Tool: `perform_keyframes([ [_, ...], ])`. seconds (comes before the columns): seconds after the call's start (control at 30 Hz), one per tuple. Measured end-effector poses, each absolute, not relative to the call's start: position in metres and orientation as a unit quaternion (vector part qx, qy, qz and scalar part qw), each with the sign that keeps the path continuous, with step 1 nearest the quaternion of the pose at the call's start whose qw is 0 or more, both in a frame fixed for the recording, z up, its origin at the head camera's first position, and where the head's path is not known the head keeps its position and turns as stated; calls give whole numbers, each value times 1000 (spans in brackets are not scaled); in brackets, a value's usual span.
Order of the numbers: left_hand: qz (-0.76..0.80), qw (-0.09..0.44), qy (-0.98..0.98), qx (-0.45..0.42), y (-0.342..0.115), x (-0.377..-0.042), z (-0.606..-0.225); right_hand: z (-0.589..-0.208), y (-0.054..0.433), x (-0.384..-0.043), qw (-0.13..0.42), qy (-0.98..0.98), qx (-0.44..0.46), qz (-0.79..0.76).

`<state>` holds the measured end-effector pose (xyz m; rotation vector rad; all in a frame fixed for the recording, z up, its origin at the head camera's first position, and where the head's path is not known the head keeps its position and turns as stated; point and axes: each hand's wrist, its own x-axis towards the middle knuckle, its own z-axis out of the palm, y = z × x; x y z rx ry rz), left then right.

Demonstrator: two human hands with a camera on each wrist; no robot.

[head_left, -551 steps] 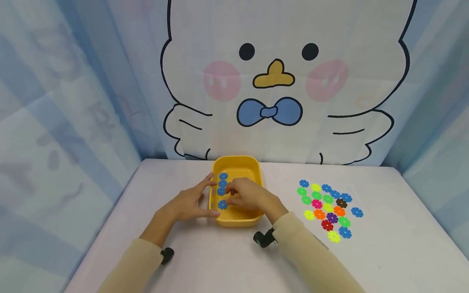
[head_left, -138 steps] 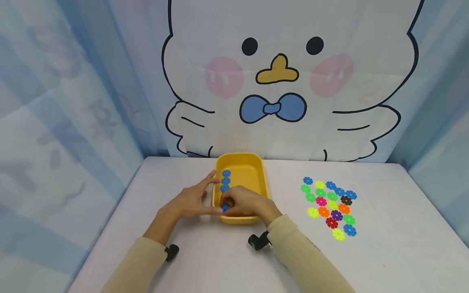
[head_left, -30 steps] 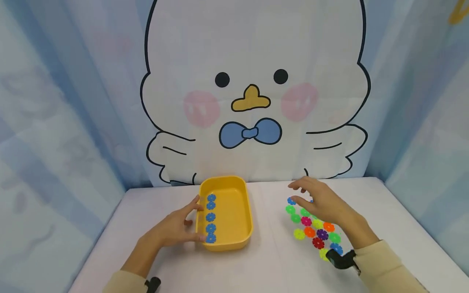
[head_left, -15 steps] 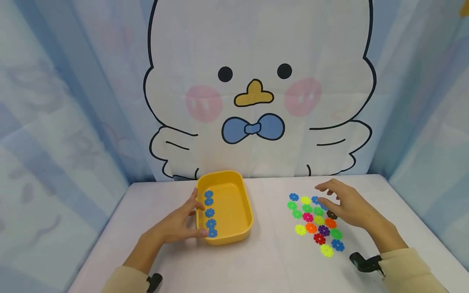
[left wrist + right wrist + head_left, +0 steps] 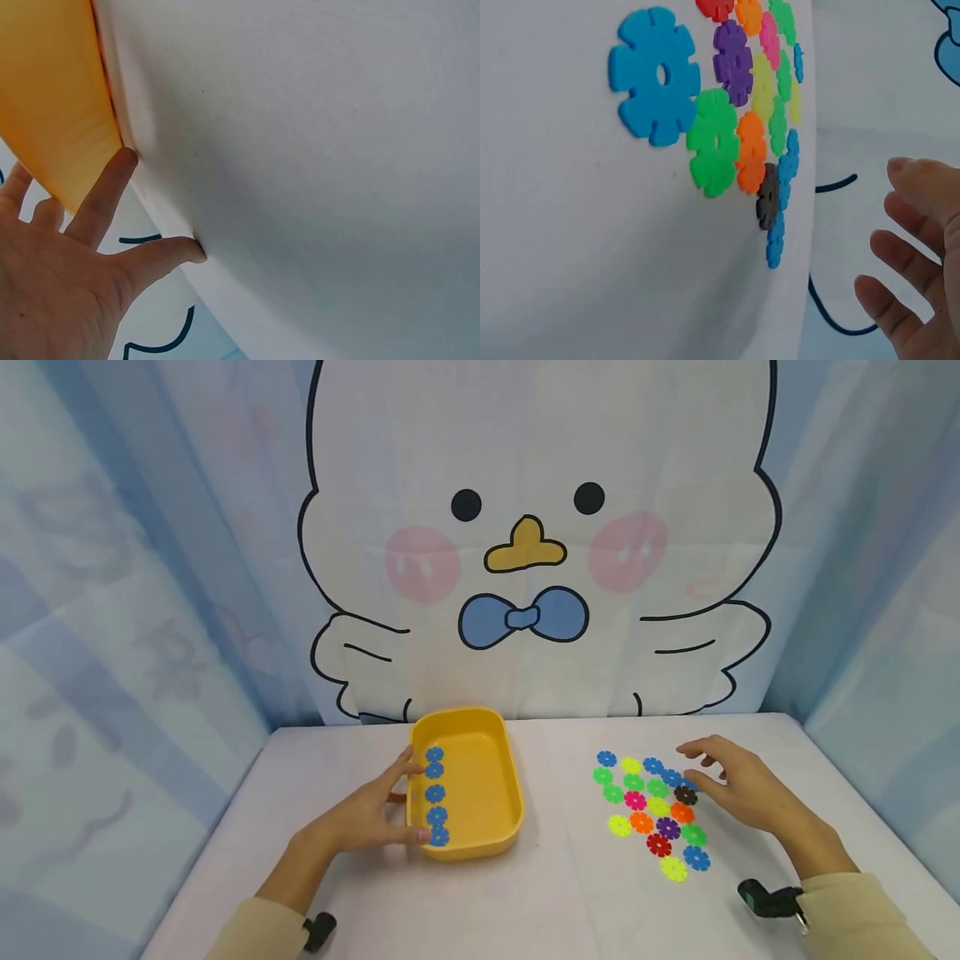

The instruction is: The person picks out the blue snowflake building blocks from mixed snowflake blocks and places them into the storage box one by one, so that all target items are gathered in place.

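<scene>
A yellow tray stands on the table, a column of several blue notched plastic discs lying along its left side. My left hand rests at the tray's left rim, fingers spread and thumb by the near corner. In the left wrist view its fingers reach straight toward the yellow wall. Over at the right, my right hand hovers with loosely bent fingers and nothing between them. Just left of its fingertips is a blue disc, with a dark brown disc close below.
Spread flat on the white table are loose discs of several colours, among them a green disc, a purple disc and a red disc. A curtain with a cartoon print hangs behind the table's back edge.
Since the oldest frame, the blue column in the tray has grown and a lone blue disc has left the table's right side. My right hand has moved from the tray rightward over the loose discs.
</scene>
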<state>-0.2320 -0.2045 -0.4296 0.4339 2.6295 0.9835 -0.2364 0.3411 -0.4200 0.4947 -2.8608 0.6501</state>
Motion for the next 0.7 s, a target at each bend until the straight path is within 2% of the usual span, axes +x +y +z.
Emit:
perform_keyframes([
  [0.37,353,158,908,159,-206,-229,-430,-441,355,-240,67,-961,153,219],
  [0.7,338,160,914,155,-203,-229,-431,-454,372,-246,14,-971,118,207],
])
